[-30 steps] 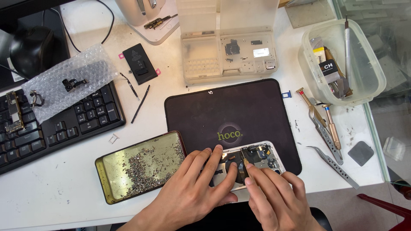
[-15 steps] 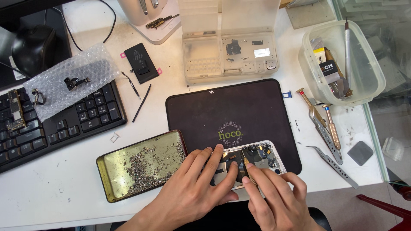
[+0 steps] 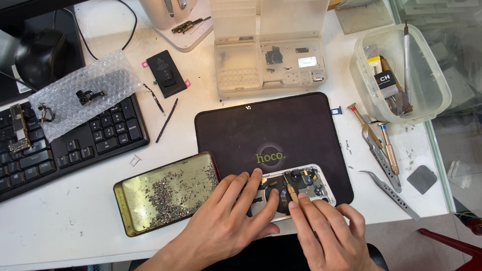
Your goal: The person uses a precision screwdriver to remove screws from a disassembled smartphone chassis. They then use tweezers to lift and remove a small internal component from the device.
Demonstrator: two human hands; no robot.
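The opened phone lies at the mat's six-o'clock edge, long axis nine-to-three, your left hand spread flat pinning its nine-o'clock half while your right hand pinches a small tool over its middle.

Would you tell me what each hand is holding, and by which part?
Left hand presses the opened phone; right hand pinches a small screwdriver by its handle.

Opened phone — flat on mat
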